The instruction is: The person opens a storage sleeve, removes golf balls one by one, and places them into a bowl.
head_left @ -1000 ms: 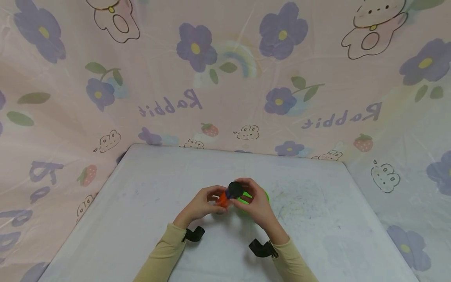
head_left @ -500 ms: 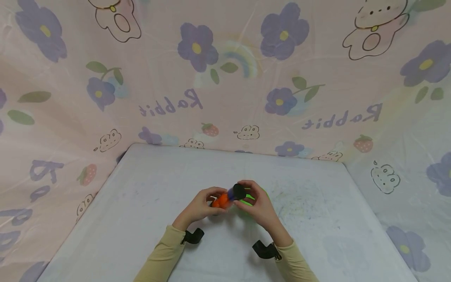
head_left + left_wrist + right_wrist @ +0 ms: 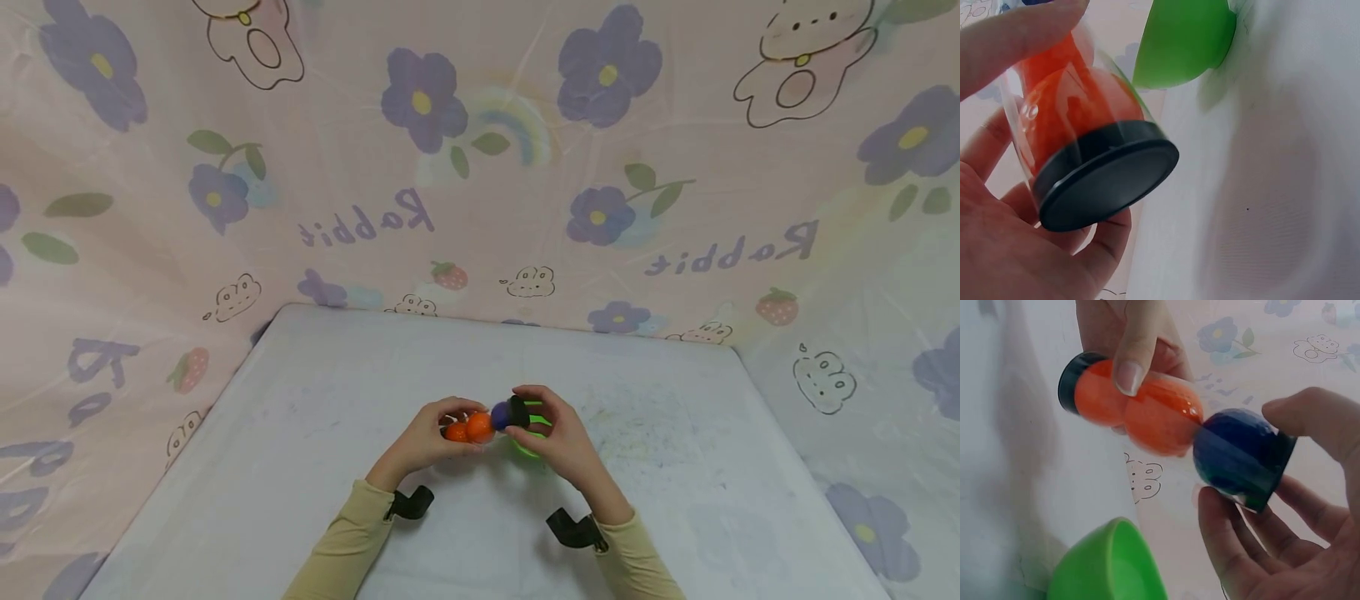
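A clear tube of balls (image 3: 480,427) is held above the table, lying roughly sideways, with a black cap at each end. Two orange balls (image 3: 1163,415) and one dark blue ball (image 3: 1235,447) show through its wall. My left hand (image 3: 423,433) grips the orange end, the thumb across the tube and the end cap (image 3: 1110,184) facing the left wrist camera. At the blue end, my right hand (image 3: 558,437) holds the tube between thumb and fingers beside the other black cap (image 3: 519,412). A green bowl (image 3: 1110,569) stands partly hidden behind the right hand.
The white tabletop (image 3: 360,367) spreads around the hands, with faint coloured scribbles (image 3: 637,429) to the right. Patterned sheeting (image 3: 480,208) rises at the back and both sides. Each wrist carries a black mount (image 3: 573,529).
The tube has turned from pointing its black cap toward the head camera to lying more sideways, showing its balls. My right hand has moved slightly right; my left hand has hardly moved.
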`<state>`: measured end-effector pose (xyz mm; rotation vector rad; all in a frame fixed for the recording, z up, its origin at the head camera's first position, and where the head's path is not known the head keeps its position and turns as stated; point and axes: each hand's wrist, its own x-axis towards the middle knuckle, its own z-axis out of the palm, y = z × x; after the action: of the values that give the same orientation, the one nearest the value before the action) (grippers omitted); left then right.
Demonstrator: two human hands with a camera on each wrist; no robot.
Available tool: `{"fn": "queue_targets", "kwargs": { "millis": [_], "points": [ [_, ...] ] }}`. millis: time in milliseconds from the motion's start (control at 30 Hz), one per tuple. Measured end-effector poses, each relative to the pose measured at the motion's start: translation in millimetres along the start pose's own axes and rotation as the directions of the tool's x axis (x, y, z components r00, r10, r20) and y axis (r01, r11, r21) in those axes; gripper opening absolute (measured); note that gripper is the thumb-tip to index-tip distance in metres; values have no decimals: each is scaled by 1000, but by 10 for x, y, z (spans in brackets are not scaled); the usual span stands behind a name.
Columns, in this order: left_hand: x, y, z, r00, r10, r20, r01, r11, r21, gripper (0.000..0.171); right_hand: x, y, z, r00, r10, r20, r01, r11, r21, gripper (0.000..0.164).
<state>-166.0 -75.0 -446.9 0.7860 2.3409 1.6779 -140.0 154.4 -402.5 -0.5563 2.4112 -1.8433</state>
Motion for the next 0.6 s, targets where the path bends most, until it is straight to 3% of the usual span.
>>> {"fn": "queue_targets", "kwargs": {
  "millis": [267, 533, 600],
  "points": [
    [-24, 42, -21, 1000, -9, -6, 9, 1000, 6, 49, 62, 307, -57, 1000, 19, -6, -19, 1000, 0, 49],
    [-45, 50, -45, 1000, -5, -2, 5, 1000, 9, 48, 61, 368, -106, 1000, 9, 21, -9, 1000, 1, 45],
    [-29, -61, -30, 1000, -10, -5, 10, 1000, 13, 49, 61, 374, -121, 999, 6, 36, -6, 1000, -9, 43]
  ]
}}
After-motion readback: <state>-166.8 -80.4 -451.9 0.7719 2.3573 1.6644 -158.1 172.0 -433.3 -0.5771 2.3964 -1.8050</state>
